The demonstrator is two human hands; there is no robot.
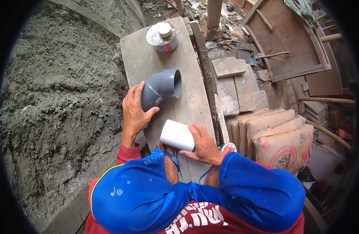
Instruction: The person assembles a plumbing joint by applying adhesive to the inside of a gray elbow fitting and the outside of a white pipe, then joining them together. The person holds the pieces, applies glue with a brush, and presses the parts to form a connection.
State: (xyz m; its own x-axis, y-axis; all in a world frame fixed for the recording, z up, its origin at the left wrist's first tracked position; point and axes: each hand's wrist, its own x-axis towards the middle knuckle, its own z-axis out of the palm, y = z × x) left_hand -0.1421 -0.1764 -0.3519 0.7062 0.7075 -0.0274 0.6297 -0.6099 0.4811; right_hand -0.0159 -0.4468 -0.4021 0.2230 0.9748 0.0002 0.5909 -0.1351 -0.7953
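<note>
My left hand (133, 113) grips a grey plastic pipe elbow (160, 87) that rests on a flat concrete slab (148, 58); the elbow's open socket faces right. My right hand (203, 143) holds a short white pipe piece (177, 135) just below the elbow, its end pointing up-left toward it. The two parts are apart. My knees in blue trousers and my feet in blue sandals sit at the slab's near end.
A round metal tin (162, 36) with a pale lid stands at the slab's far end. A rough wet cement wall (58, 101) fills the left. Stacked cement sacks (280, 136), concrete blocks (236, 84) and wooden formwork (288, 39) lie to the right.
</note>
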